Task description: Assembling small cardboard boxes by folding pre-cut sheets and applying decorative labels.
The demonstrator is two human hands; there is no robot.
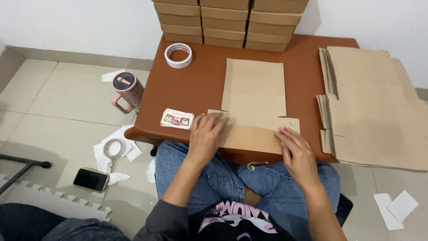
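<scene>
A flat cardboard sheet [254, 105] lies on the brown desk [196, 85], reaching from the middle of the desk to its near edge. Both hands press on the sheet's near flap. The left hand [206, 136] lies palm down on the flap's left end, its fingers [217, 121] straight and close together, pointing far and slightly right. The right hand [298, 151] rests on the flap's right end, its fingers [285, 137] slightly spread and angled far-left, flat on the cardboard. Neither hand pinches or grips anything; both only press down.

Just left of the left hand, near the desk's near-left corner, sits a small printed packet [177, 119], close to the hand but apart from it. A roll of tape [178, 55] lies at the far left of the desk. Along the far edge stand stacks of folded boxes [229, 22] against the wall. On the right, a pile of flat cardboard [374, 107] overhangs the desk's right side.

The person sits with legs in blue jeans [223, 178] under the near edge. On the tiled floor to the left stand a pink mug with a handle [127, 91], a second tape roll [114, 148] on scraps of white paper, and a phone [91, 179] lying face up. More white paper scraps [397, 207] lie on the floor at the near right.
</scene>
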